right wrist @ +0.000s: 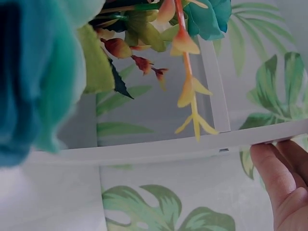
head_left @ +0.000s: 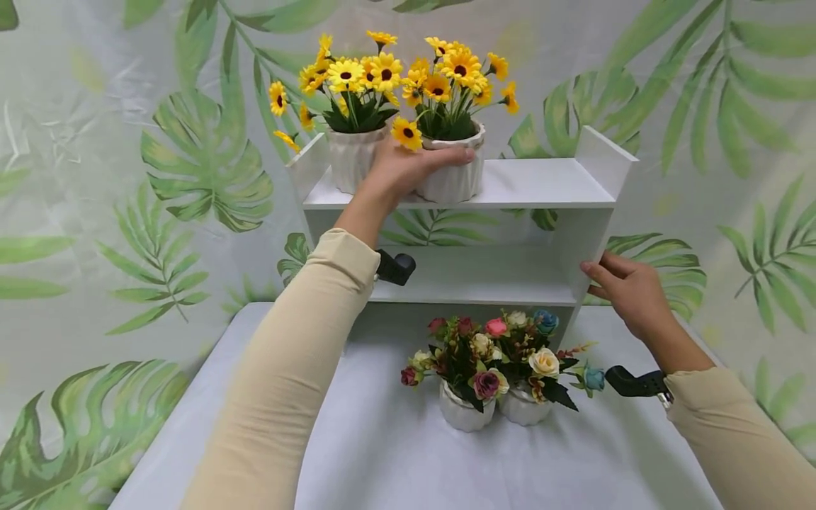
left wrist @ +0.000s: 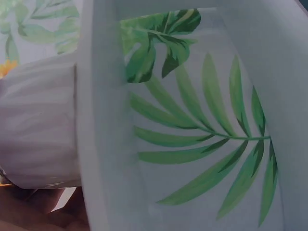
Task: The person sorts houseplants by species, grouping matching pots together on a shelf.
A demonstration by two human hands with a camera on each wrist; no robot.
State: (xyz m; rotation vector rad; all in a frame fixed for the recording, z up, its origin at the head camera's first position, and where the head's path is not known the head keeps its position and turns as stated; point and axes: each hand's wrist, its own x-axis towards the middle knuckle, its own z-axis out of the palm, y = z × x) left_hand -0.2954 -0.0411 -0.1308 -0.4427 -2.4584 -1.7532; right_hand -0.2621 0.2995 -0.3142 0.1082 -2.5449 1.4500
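In the head view my left hand (head_left: 408, 164) reaches up to two white ridged pots on the top board of a white shelf (head_left: 535, 180). Its thumb lies across the front of the right pot (head_left: 449, 178), which holds yellow artificial sunflowers (head_left: 460, 67); the other fingers are hidden behind and between the pots. Close on the left stands the second sunflower pot (head_left: 353, 159). My right hand (head_left: 627, 290) grips the shelf's right side panel (head_left: 583, 248) about mid-height, thumb at the front edge. Its fingertips (right wrist: 269, 166) meet the panel's outer face in the right wrist view.
Two small white pots of artificial roses, a left one (head_left: 467, 411) and a right one (head_left: 524, 405), stand side by side on the white-covered table (head_left: 382, 453) before the shelf. Behind hangs a leaf-patterned cloth (head_left: 210, 163). Raised end pieces (head_left: 605, 161) flank the top board.
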